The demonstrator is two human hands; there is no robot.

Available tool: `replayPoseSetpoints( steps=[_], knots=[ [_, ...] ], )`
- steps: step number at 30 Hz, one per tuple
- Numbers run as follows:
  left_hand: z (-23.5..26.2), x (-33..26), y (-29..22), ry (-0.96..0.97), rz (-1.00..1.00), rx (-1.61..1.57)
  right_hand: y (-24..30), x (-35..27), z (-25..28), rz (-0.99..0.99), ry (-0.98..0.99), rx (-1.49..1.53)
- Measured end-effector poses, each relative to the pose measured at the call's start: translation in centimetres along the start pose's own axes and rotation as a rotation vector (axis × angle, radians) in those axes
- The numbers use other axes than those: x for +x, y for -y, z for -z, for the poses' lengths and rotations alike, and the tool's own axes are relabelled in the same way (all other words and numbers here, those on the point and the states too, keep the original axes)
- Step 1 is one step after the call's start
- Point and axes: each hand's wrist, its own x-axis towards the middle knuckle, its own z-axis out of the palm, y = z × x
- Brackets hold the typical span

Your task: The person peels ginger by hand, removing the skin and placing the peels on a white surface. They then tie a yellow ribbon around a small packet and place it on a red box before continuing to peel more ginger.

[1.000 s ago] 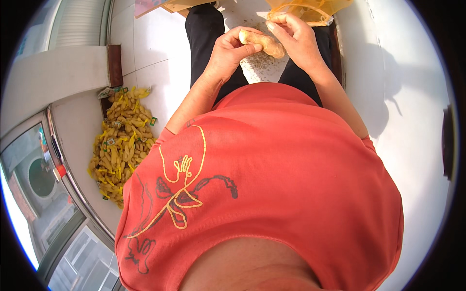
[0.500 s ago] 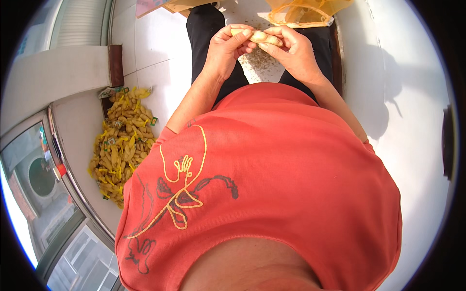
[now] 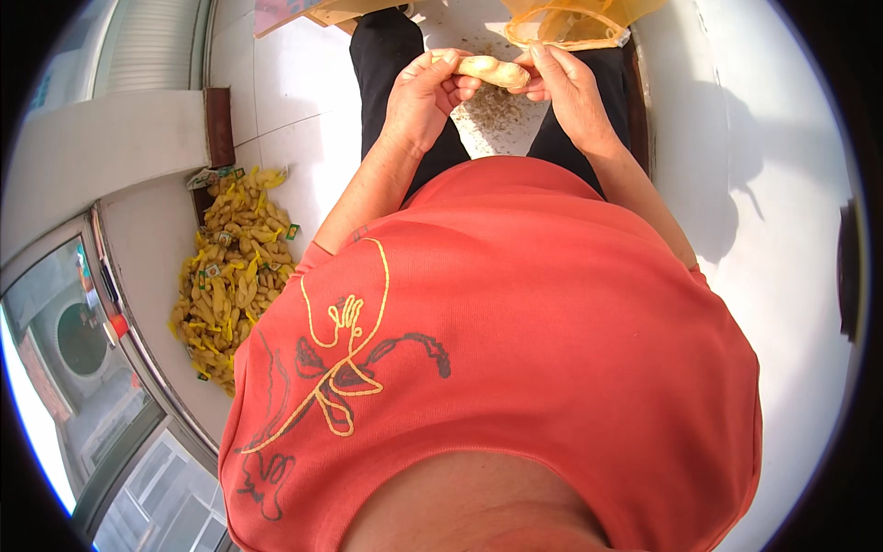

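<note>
A pale tan, knobbly root piece (image 3: 494, 70) is held between both hands above my lap. My left hand (image 3: 421, 92) grips its left end with fingers curled around it. My right hand (image 3: 563, 81) pinches its right end with thumb and fingers. Below the hands, small brown scraps (image 3: 492, 110) lie on the white floor between my black trouser legs. My red shirt fills the lower half of the view.
A heap of yellow root pieces (image 3: 230, 276) lies on the floor to my left beside a dark wooden post (image 3: 219, 124). A yellow mesh bag (image 3: 575, 17) sits ahead at the top. Glass doors (image 3: 83, 350) run along the left. White tiled floor (image 3: 773, 230) spreads to the right.
Both hands have shifted slightly up and forward with the root piece, and they have turned it between the fingers.
</note>
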Motion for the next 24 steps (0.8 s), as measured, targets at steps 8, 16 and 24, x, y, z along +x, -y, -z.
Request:
replayPoseSetpoints(
  steps=[8, 16, 24],
  knots=[
    [-0.1, 0.1, -0.2, 0.014, -0.006, -0.034, 1.3, -0.3, -0.2, -0.213, 0.178, 0.135],
    [0.9, -0.1, 0.0, -0.05, 0.083, 0.029, 0.1, -0.1, -0.7, 0.212, 0.004, 0.123],
    [0.4, -0.1, 0.4, -0.077, 0.077, 0.234, 0.2, -0.4, -1.0, 0.259, -0.047, -0.035]
  ],
)
